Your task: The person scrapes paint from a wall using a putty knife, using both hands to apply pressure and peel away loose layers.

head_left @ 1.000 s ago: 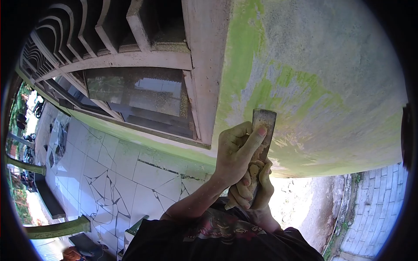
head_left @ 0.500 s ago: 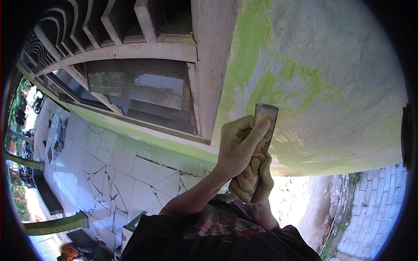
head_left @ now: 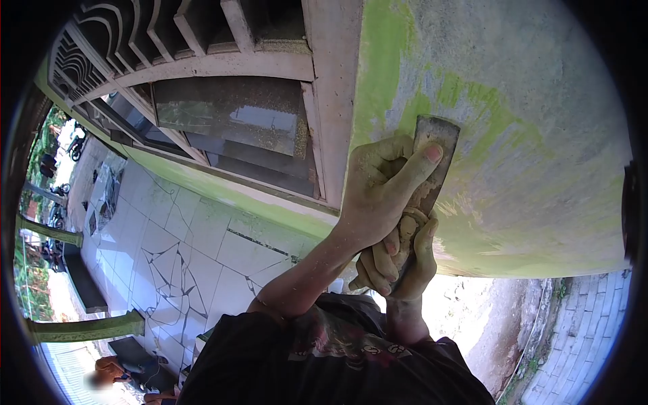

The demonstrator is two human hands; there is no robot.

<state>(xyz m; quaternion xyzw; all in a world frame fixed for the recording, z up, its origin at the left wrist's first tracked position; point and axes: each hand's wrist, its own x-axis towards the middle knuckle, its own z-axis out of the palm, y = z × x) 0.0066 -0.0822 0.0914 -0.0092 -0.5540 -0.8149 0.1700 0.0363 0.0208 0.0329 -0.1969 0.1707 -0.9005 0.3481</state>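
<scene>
A scraper is gripped in both hands, its flat blade pointed upward past the fingers. By the left hand the blade is clamped: the thumb is pressed flat along its face, just short of the end, and the other fingers are curled in, partly hidden behind it. Below these fingers, the lower part of the tool is wrapped by the right hand, whose fingers are closed around it, side by side. A patchy wall is faced by the blade; whether its edge touches cannot be told. Near the blade's end, green paint is broken by pale streaks, and well to the right of the fingers the surface is greyish. To the left of the left fingers a window is set, and below it a tiled floor is seen, crossed by dark, jagged lines.
</scene>
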